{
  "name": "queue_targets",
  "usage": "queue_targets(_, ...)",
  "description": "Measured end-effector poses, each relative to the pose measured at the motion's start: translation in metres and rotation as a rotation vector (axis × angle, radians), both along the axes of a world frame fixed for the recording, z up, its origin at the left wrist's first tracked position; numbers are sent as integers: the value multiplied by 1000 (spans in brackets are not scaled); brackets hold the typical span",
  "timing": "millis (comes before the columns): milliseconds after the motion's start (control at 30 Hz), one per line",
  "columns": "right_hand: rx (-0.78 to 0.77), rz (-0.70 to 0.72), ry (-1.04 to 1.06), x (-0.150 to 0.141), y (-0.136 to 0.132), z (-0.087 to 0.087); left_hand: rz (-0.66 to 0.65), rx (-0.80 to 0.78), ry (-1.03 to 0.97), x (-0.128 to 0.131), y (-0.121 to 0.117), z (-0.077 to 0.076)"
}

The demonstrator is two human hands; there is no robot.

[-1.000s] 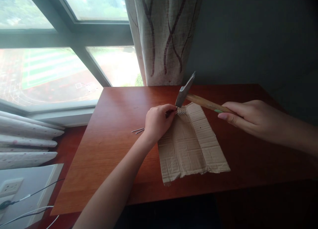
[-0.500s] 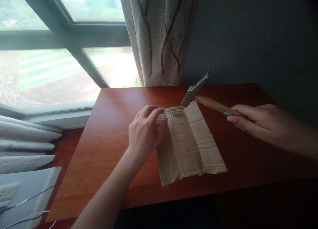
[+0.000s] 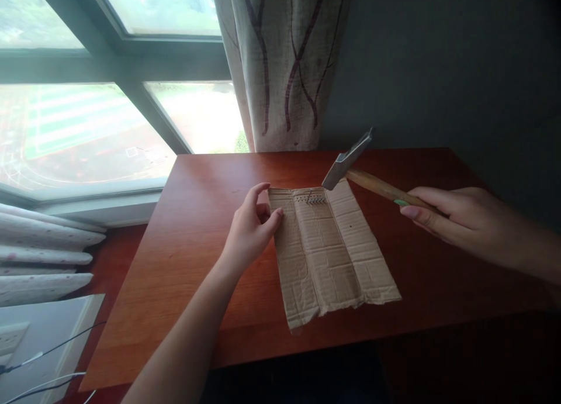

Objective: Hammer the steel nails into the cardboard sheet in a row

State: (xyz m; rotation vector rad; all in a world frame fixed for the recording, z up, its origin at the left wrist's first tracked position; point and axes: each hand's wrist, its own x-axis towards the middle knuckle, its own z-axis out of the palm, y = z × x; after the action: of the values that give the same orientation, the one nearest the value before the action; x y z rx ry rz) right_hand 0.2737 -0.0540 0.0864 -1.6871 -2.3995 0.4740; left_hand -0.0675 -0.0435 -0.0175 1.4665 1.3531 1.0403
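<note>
My right hand [image 3: 451, 214] is closed around the wooden handle of a hammer [image 3: 377, 186]. The metal head is raised above the top edge of a creased sheet of cardboard [image 3: 333, 258]. Near that edge, small dark nails [image 3: 314, 199] form short rows of dots, and one nail sticks up higher than the rest. My left hand [image 3: 256, 223] is at the cardboard's upper left edge, index finger and thumb apart. The thumb tip overlaps the edge; whether it presses on it I cannot tell. The other fingers are curled and partly hidden.
The cardboard lies on a reddish-brown wooden table [image 3: 193, 240]. A window [image 3: 87, 135] and a patterned curtain [image 3: 284, 71] are behind and to the left. Cables [image 3: 56, 345] run by a wall socket [image 3: 13, 339] at lower left.
My left hand has drawn back leftward from beside the nails to the cardboard's left edge, its finger and thumb spreading. The hammer has barely moved.
</note>
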Motion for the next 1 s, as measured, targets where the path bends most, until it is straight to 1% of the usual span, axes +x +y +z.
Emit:
queue_targets(133,-10,-14,-7,0,0,0,4,-62,-141,2,-3,2)
queue_targets(200,-13,-18,-8,0,1,1,7,-81,-152,3,-5,3)
queue_targets(300,-16,-21,-3,-1,0,1,10,-77,-65,3,-7,2)
queue_targets(467,-38,-29,-16,-4,0,3,11,-17,173,0,-9,3)
queue_targets(533,-56,-30,-20,-5,-1,4,43,37,295,-1,-10,7)
queue_targets(567,-58,-30,-18,-5,-1,5,83,95,372,-1,-12,10)
queue_targets(633,-60,-28,-13,-6,-2,7,156,281,525,1,-17,17)
queue_targets(667,-61,-26,-7,-6,-3,7,147,391,580,4,-20,21)
queue_targets(700,-62,-23,1,-6,-4,8,85,491,610,7,-24,25)
queue_targets(733,-70,-17,7,-6,-4,8,-20,568,618,11,-28,28)
queue_targets(767,-80,-9,12,-7,-5,8,-149,612,616,15,-32,31)
queue_targets(800,-86,1,16,-7,-5,8,-268,625,620,20,-36,32)
queue_targets(833,-88,9,19,-7,-5,7,-361,620,631,24,-39,32)
queue_targets(867,-92,14,19,-8,-5,7,-422,605,647,28,-42,32)
queue_targets(900,-97,17,16,-8,-6,6,-454,588,663,31,-44,31)
queue_targets(1000,-120,9,8,-11,-6,4,-477,559,676,34,-45,25)
